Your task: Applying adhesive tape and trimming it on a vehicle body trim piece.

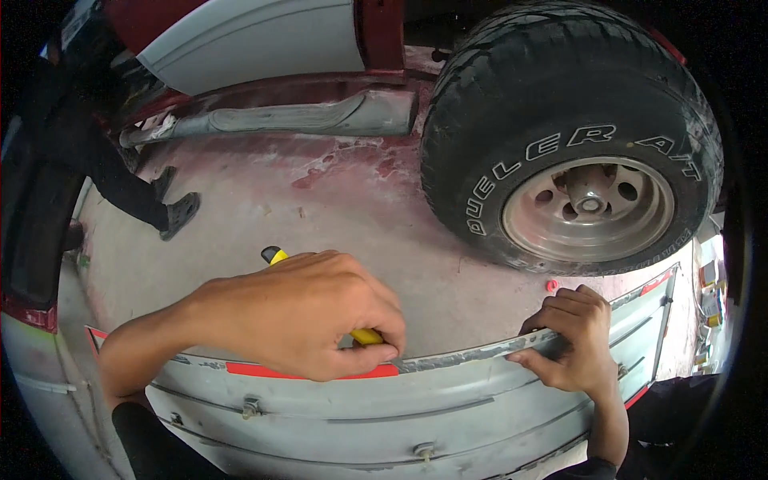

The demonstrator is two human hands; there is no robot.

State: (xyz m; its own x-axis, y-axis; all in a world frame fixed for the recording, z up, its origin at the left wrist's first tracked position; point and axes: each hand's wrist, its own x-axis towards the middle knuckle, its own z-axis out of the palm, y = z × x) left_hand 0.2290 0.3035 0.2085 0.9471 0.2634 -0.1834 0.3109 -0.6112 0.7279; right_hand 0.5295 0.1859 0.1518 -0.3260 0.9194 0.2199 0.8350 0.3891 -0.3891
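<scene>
A long pale grey panel [376, 440] lies across the front, with fittings and ribs on its face. My left hand [320, 312] is closed around a yellow tool [368, 336] with a black end; its tip is hidden. The thumb and fingertips of that hand are at the panel's upper edge, by the end of a red strip [312, 371] that looks like tape. Farther right, the same edge shows dark, scuffed residue. My right hand [572, 336] grips the edge there, fingers on the far side and thumb on the near side.
Beyond the panel stands a big tyre [472, 128] on a silver rim, beside a red and grey vehicle body [272, 44]. A long grey trim piece [296, 118] lies along it. A person's dark shoe [182, 214] is at left. A small red scrap [552, 285] is on the floor.
</scene>
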